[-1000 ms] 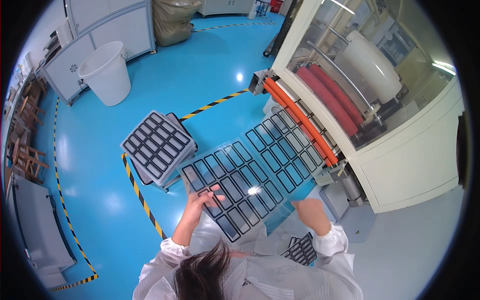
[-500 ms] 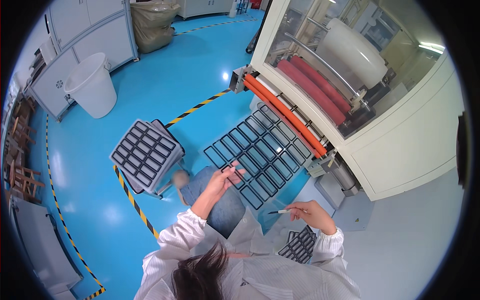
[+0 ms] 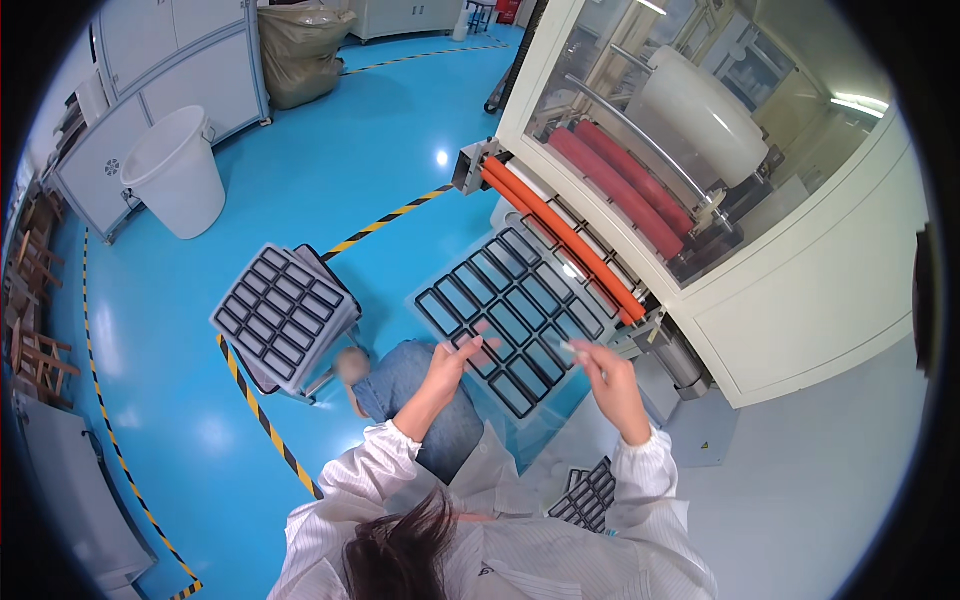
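Observation:
A clear film sheet carrying rows of black rectangular frames stretches from the machine's orange roller toward me. My left hand is closed on its near left edge, thumb on top, with fingers showing faintly through the film. Over the sheet's near right side, my right hand is closed round a slim knife. Motion blurs that tool, and its blade cannot be made out now. A stack of similar framed sheets rests on a small stand to the left.
The machine with its orange roller borders the right side. More framed sheets lie low by my right forearm. A white bin and a large bag stand farther back. Striped tape marks the blue floor.
My right hand has moved up and forward with the knife, from beside the sheet's near corner to over its right side. My left hand has shifted slightly right, still at the edge.

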### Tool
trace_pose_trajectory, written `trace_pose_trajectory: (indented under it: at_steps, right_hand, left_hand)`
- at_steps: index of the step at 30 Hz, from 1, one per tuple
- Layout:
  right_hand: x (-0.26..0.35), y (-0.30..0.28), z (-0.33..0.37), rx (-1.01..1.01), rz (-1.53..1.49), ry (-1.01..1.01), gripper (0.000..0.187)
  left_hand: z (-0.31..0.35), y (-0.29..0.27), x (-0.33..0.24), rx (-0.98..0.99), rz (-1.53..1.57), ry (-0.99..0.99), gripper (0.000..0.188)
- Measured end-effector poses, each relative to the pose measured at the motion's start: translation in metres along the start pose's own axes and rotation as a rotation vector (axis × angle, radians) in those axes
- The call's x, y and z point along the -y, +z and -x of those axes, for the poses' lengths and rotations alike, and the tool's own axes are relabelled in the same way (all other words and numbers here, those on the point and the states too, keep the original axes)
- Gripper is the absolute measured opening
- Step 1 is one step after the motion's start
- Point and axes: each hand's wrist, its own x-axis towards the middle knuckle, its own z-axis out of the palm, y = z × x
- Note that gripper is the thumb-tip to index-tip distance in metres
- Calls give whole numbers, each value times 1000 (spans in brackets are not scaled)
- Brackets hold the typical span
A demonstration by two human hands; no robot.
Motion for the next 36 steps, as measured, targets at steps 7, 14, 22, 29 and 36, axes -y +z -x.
trace_pose_trajectory:
  at_steps: [7,14,22,29,36]
  right_hand:
    - [-42,43,-83,-194,162,-31,29]
    - [-45,83,-134,-178,216,-106,28]
    - [-37,108,-149,-172,250,-196,27]
    - [-37,125,-147,-183,252,-208,29]
    - [-29,131,-142,-153,221,-188,29]
  left_hand:
    - [14,-13,2,3,-27,-1,42]
    - [27,-23,2,5,2,-25,41]
    - [45,-30,-1,-42,8,-51,38]
    - [60,-39,-7,-58,-8,-51,38]
    - [76,-37,-20,-82,-23,-69,37]
